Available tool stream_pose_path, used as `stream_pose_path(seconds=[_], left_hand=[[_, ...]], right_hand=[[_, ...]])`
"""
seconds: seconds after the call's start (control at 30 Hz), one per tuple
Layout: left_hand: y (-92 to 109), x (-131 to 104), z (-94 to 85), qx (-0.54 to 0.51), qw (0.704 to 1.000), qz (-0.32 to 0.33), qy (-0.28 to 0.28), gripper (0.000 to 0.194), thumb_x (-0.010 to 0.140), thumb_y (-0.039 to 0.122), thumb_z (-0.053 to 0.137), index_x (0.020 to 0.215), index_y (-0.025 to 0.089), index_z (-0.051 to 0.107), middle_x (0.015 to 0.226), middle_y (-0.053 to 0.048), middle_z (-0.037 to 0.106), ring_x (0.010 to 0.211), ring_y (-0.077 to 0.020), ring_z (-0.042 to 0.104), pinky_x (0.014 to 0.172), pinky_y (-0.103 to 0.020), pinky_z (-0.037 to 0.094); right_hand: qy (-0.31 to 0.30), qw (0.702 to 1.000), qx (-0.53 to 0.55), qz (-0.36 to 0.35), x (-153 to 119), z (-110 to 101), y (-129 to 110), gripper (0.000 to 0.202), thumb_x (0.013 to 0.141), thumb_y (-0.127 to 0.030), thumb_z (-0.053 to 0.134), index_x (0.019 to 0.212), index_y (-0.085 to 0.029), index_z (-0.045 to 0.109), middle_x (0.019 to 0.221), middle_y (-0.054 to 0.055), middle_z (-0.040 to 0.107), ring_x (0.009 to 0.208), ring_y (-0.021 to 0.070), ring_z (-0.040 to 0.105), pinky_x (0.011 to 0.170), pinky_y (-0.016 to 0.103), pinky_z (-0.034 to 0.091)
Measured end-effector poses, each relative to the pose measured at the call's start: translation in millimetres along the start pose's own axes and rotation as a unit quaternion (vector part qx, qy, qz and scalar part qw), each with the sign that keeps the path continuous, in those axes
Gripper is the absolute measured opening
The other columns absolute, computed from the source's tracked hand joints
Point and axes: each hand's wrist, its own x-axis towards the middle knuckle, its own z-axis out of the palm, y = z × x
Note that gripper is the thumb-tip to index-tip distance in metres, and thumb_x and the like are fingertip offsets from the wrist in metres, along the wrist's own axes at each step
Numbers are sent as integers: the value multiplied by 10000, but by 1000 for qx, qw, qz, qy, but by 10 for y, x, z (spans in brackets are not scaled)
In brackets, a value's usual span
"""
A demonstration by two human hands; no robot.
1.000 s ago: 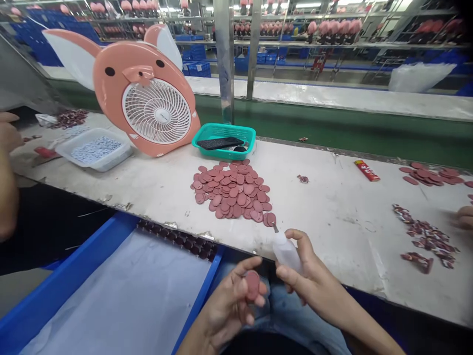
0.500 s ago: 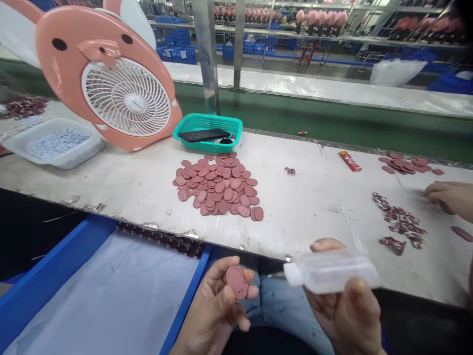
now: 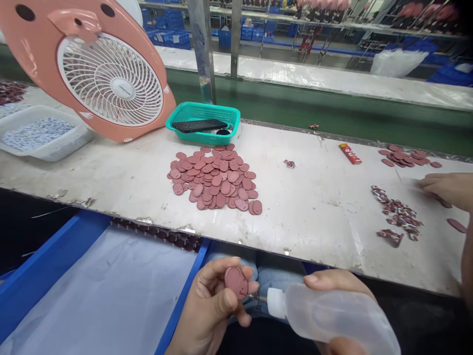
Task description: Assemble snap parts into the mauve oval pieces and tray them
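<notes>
Between the thumb and fingers of my left hand [image 3: 212, 303] is a pinkish-brown oval disc [image 3: 235, 282] with small holes near its lower edge. My right hand [image 3: 342, 283] is wrapped round a translucent squeeze bottle [image 3: 332, 313] with a white cap and a thin needle tip. That tip points left and reaches the disc's lower right edge; whether it touches cannot be made out. Beyond my hands, a pile of similar discs [image 3: 218, 180] lies on the white table [image 3: 303, 212].
A pink fan [image 3: 121, 88], a white tray of small pieces [image 3: 51, 148] and a green basket [image 3: 203, 138] holding a black phone stand behind. Below left is a blue crate [image 3: 48, 256] lined with white sheet. At right, another person's hand [image 3: 449, 190] is near small wrapped pieces [image 3: 399, 214].
My right hand has brought the bottle down and left, its tip now at the disc. My left hand holds the disc in nearly the same place. The camera view has shifted slightly.
</notes>
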Motion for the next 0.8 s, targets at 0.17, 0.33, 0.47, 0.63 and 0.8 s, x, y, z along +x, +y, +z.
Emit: stream_pose_path(seconds=[0.17,0.33,0.47,0.63,0.8], left_hand=[[-4,-3,-15,2,1000,0,-1,363,513,364,974,834,287,823,792,10,822,711,-169,769,423,-126,515],[-7,-10,-10,-5,1000,3,-10,354,537,351,968,849,270,820,798,2,827,709,-163,771,424,-119,521],[-10,-1,-10,-7,1000,-1,-6,360,525,352,972,842,269,822,788,3,827,697,-164,772,413,-119,518],[-2,0,-11,-8,1000,1,1,367,512,348,977,834,264,823,773,0,824,691,-175,771,402,-127,523],[7,-2,9,-12,1000,6,8,376,494,352,982,820,253,823,755,-8,816,679,-183,769,388,-130,520]], right_hand=[[94,986,17,-134,134,300,-129,301,952,-519,583,1203,-357,617,797,43,650,469,174,521,418,331,394],[62,979,12,-194,208,304,-126,309,981,-431,558,1239,-269,610,833,37,669,422,133,521,359,289,399],[86,980,7,-177,193,313,-144,293,971,-464,569,1194,-284,633,796,36,652,445,142,519,381,297,397],[89,983,50,-151,168,330,-176,303,956,-476,578,1202,-305,627,801,44,650,542,194,584,502,342,488],[104,986,35,-123,165,294,-198,299,930,-494,637,1169,-317,661,851,37,641,527,154,532,434,320,383]])
